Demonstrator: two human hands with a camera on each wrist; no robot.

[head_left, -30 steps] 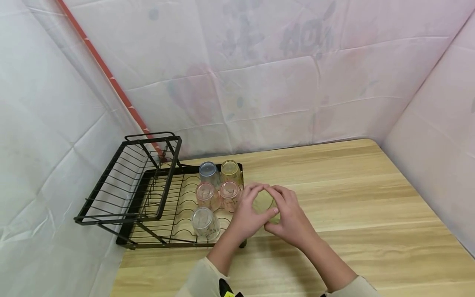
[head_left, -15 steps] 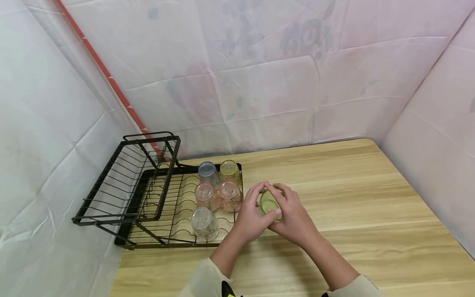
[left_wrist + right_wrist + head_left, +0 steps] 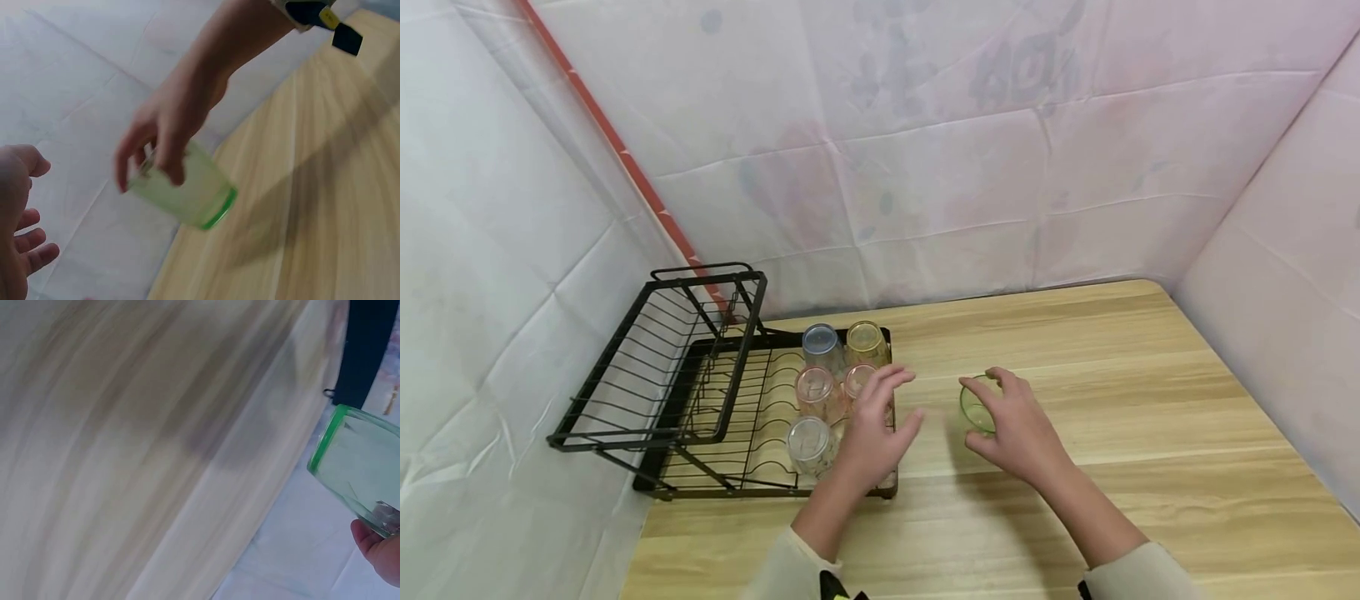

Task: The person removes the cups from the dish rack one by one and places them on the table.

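A pale green drinking glass (image 3: 976, 413) is in my right hand (image 3: 1018, 425), fingers and thumb gripping it near the rim. In the left wrist view the glass (image 3: 197, 190) tilts, its thick green base toward the table. The right wrist view shows the glass (image 3: 362, 465) with a fingertip under it. My left hand (image 3: 871, 433) is apart from the glass, fingers spread and nothing in them. It hovers at the rack's right end, partly covering a pink glass (image 3: 859, 381).
A black two-tier dish rack (image 3: 730, 417) stands at the table's left. Upside-down glasses sit in its right part: blue (image 3: 822, 343), yellow (image 3: 866, 340), another pink (image 3: 817, 390) and clear (image 3: 811, 443). White sheeting (image 3: 925, 183) encloses the wooden table (image 3: 1120, 400).
Both hands were together round the green glass. My left hand has let go and moved left toward the rack, while my right hand has carried the glass to the right.
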